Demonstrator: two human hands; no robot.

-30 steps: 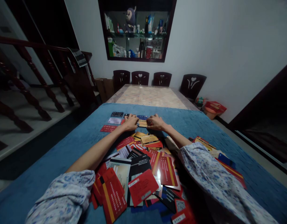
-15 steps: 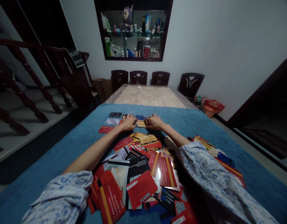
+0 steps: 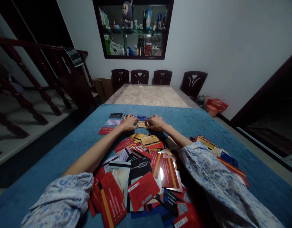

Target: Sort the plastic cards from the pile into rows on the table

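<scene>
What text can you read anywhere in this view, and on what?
No text is legible.
Red card with a white label: print too blurred.
Card with a square code: unreadable.
Gold card between left hand and right hand: too small.
Bottles in the wall cabinet: labels too small.

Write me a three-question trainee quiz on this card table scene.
1. True or false: the left hand and right hand meet at a yellow card beyond the card pile.
2. The cloth under the pile is: A red, B blue, C white.
3. How many chairs stand by the far table?
Key: 1 true; 2 B; 3 four.
</scene>
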